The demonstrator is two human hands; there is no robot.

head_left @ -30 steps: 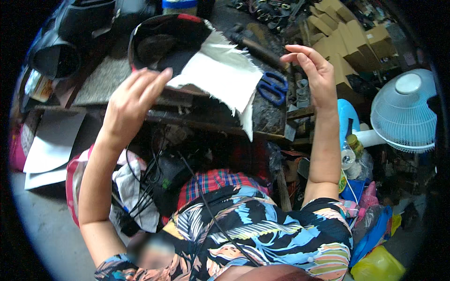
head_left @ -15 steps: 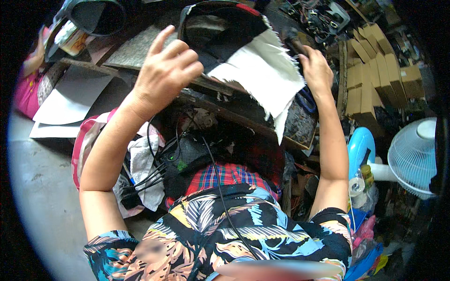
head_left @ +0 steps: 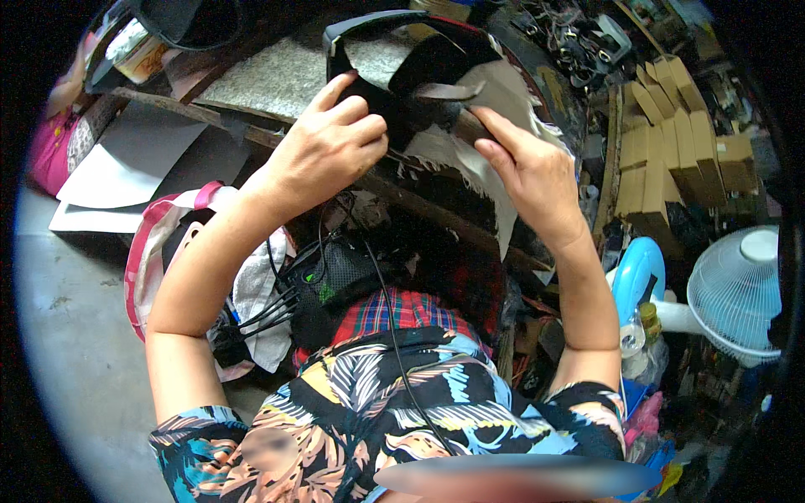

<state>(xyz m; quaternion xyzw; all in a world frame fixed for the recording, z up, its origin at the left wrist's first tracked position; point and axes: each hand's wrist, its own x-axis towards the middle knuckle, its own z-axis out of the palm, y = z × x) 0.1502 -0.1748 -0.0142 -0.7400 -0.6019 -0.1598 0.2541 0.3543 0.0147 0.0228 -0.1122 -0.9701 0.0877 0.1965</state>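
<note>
A black curved piece [head_left: 369,94] with a raised band and a red edge lies on the bench in front of me, with white frayed cloth [head_left: 493,172] along its right side. My left hand [head_left: 331,142] is at its near left side, index finger stretched onto the black edge and the other fingers loosely bent. My right hand [head_left: 532,168] pinches a short brownish tool [head_left: 470,126] over the piece, index finger along it; blur hides its exact kind. Just beyond the tool's end shows a pale curved strip [head_left: 451,90], which may be part of it.
A grey stone slab [head_left: 268,80] lies on the bench beyond my left hand. White sheets [head_left: 126,172] hang at the left. Cardboard boxes [head_left: 671,142] and a fan [head_left: 738,293] stand at the right. A pink-rimmed bag [head_left: 138,268] sits by my left arm; another person's pink clothing [head_left: 50,168] shows far left.
My right hand has swung left from the cloth's far right edge to over the black piece, tool in it. My left index finger has come down onto the black edge.
</note>
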